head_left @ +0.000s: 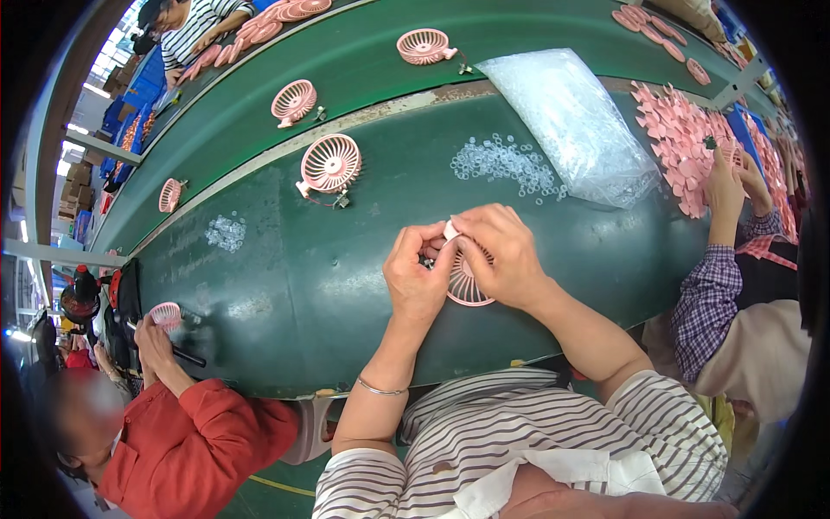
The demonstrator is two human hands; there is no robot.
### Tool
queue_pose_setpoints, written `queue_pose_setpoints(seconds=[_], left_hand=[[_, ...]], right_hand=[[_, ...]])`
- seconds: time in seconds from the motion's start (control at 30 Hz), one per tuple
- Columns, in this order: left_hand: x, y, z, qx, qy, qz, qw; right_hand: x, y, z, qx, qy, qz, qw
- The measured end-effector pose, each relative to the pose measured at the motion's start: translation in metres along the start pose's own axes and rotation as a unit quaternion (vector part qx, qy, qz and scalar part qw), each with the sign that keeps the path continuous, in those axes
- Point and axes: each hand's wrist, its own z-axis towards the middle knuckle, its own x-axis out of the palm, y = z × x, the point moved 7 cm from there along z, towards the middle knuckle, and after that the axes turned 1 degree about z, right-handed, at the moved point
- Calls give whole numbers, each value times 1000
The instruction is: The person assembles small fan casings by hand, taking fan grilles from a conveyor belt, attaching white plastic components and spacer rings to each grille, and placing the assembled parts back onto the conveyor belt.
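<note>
My left hand [415, 270] and my right hand [501, 258] meet over the middle of the table, fingers closed together. Between them is a round pink fan housing [468, 288] with radial slats, partly hidden by the right hand and hanging below the fingers. At the fingertips of both hands a small white part [450, 231] sticks up. A bit of the small metal-coloured piece by the left fingers shows, mostly covered. Another pink fan housing [331, 164] with a wired piece lies farther off to the left.
Clear small rings [506, 166] lie piled beyond my hands, by a plastic bag [575, 121]. A smaller ring pile [226, 233] is at left. Pink housings [294, 102] sit on the green belt [363, 73]. Co-workers handle housings at left and right, beside pink flat pieces [679, 143].
</note>
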Motion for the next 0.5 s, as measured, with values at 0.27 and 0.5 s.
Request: queue_pose_setpoints(seconds=[0.27,0.5], left_hand=[[0,2,7,-8,-42,-69,997],[6,-5,15,-7,8,-7,1000]], right_hand=[[-4,-14,9,96,15,77,992],[-7,-26,12,90,52,82,991]])
